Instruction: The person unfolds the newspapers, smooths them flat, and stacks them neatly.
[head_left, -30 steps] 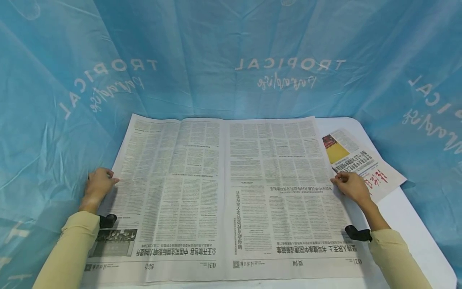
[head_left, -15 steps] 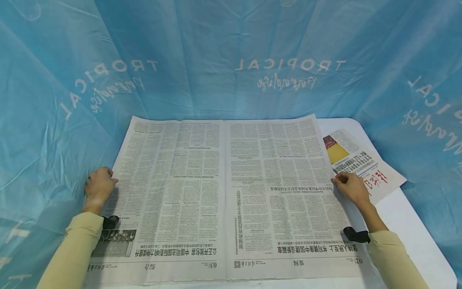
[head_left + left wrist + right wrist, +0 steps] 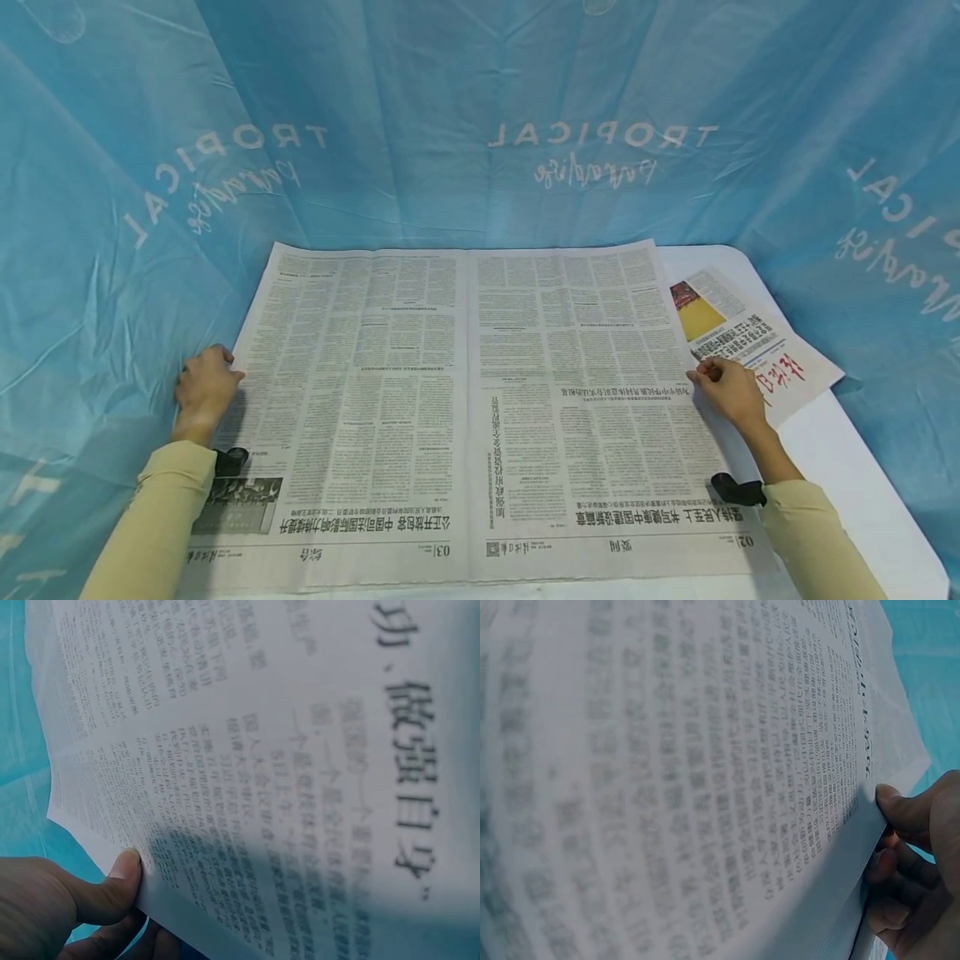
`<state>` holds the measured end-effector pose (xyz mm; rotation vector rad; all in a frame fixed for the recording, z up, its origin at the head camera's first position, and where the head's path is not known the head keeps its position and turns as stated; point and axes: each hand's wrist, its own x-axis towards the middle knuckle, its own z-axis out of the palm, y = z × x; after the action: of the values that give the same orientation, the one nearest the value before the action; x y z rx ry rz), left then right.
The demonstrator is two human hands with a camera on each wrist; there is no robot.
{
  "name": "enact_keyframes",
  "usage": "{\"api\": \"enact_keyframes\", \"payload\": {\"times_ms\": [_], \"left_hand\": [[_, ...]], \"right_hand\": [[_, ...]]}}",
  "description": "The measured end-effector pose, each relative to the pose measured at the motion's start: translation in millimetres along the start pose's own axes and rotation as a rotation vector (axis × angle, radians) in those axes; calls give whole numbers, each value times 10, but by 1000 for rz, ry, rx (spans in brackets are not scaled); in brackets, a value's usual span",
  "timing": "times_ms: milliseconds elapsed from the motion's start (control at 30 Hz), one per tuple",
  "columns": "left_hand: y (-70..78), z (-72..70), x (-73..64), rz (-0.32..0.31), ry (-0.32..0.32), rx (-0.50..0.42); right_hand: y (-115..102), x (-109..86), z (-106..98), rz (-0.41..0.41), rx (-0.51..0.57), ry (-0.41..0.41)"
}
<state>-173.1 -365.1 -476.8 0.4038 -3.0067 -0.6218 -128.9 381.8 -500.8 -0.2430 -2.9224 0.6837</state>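
A newspaper (image 3: 390, 400) lies spread wide, its print upside down in the head view and a fold running down the middle. My left hand (image 3: 207, 387) pinches its left edge; in the left wrist view the thumb (image 3: 126, 866) lies on top of the sheet with the fingers beneath. At the opposite edge my right hand (image 3: 729, 387) pinches the paper too. The right wrist view has that thumb (image 3: 896, 806) on the printed face and curled fingers behind the edge.
A second, folded newspaper (image 3: 783, 379) with red lettering and a yellow picture lies to the right, partly behind my right hand. The white table (image 3: 847, 467) shows at right and along the front. Blue curtains (image 3: 480, 100) enclose the back and both sides.
The newspaper has flattened a little near its upper left, and its lower edge has shifted slightly. My left hand has moved slightly; both hands keep hold of the edges.
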Motion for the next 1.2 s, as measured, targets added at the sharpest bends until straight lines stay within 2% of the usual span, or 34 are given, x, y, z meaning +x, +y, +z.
{"api": "enact_keyframes", "payload": {"times_ms": [300,467,733,867,1000,1200], "left_hand": [[22,13,-6,33,28,52],[28,-10,4,23,1,71],[59,-37,49,11,-66,153],[70,-57,61,33,-100,185],[76,-69,71,57,-113,208],[97,-59,74,39,-111,208]], "right_hand": [[-15,-12,-4,13,-22,-13],[-12,-7,2,19,-32,-17],[-34,-10,-4,29,-40,-29],[-39,-8,-6,31,-41,-34],[-45,0,-11,34,-42,-43],[-43,6,-11,29,-46,-48]]}}
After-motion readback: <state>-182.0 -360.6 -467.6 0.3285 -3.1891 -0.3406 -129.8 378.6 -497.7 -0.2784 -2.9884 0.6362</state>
